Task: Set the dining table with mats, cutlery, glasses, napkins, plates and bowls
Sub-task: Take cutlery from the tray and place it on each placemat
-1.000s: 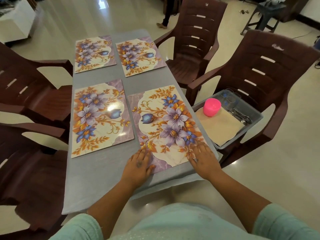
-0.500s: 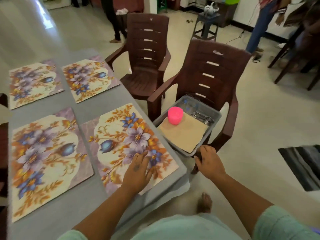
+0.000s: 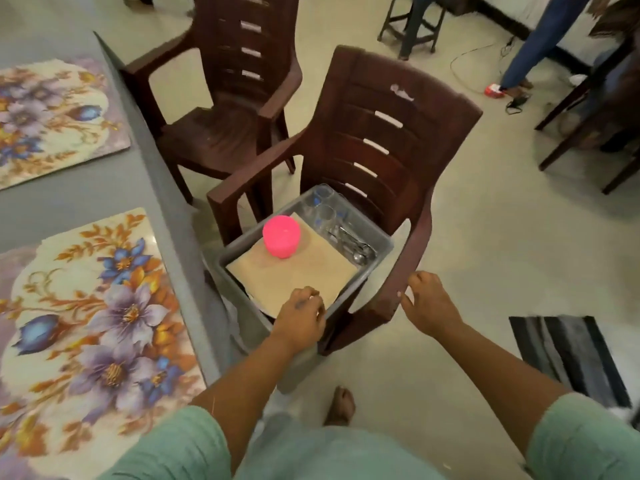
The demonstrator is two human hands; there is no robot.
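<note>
Both my arms reach forward and down, bare from the short green sleeves [image 3: 180, 441] to the wrists. My left hand [image 3: 301, 317] is knuckles up, its fingers [image 3: 310, 295] curled downward over an edge beneath them, tips hidden. My right hand [image 3: 429, 303] is apart from it, off to its right, fingers loosely bent and spread, thumb pointing toward the left hand.

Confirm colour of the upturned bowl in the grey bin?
Bright pink bowl, clearest in the head view.
</note>
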